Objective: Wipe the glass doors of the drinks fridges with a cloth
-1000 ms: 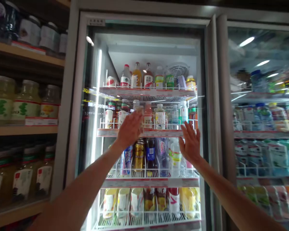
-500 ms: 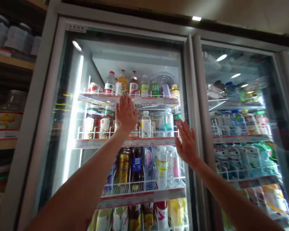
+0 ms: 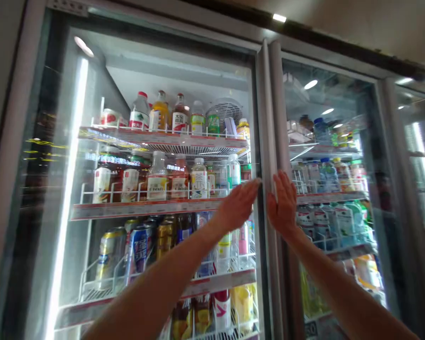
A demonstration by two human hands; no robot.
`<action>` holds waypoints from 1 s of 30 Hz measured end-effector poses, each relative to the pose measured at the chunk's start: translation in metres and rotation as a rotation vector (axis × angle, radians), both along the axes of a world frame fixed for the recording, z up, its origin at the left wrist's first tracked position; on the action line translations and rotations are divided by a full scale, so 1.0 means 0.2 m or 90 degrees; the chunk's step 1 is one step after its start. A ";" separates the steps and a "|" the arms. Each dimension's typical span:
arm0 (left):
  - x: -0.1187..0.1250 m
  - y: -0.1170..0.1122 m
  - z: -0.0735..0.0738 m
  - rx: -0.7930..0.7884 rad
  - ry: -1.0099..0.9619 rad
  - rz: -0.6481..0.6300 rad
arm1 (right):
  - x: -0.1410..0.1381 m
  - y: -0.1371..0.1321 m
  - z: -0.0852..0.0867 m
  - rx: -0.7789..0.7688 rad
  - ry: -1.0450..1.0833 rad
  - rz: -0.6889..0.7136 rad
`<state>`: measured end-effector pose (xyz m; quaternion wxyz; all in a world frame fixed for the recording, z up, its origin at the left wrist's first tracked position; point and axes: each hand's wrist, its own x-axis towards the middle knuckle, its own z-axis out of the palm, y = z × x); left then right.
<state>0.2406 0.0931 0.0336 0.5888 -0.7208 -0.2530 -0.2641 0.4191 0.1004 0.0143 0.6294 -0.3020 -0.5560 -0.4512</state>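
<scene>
My left hand (image 3: 238,206) is laid flat near the right side of the glass door (image 3: 212,75), fingers together and pointing up to the right. A small pale edge, seemingly a cloth (image 3: 258,181), shows at its fingertips; the palm hides the rest. Beside it my right hand (image 3: 282,202) is open, its fingers stretched upward over the metal door frame (image 3: 268,118) between the two doors. I see nothing in it. Behind the glass stand several bottles, among them a white-labelled tea bottle (image 3: 199,179) on the second shelf (image 3: 145,208).
The cooler's top shelf (image 3: 156,137) holds more bottles, and cans (image 3: 140,250) stand lower down. To the right is a second glass door (image 3: 326,99) with drinks behind it. A bright light strip (image 3: 71,170) runs down the left side inside.
My left hand has moved right and lower across the glass, turning its fingers rightward, and is now close to my right hand. The right hand has shifted onto the door frame. The view has swung right.
</scene>
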 end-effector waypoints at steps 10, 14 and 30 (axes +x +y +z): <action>-0.27 -0.08 -0.34 -0.016 -0.037 0.064 | -0.16 0.02 -0.08 -0.052 -0.026 0.029; -0.37 -0.13 -0.52 -0.040 0.144 0.044 | -0.26 0.04 -0.15 -0.053 -0.059 0.052; -0.82 -0.23 -0.69 -0.003 -0.004 0.084 | -0.50 0.01 -0.44 -0.094 -0.178 0.057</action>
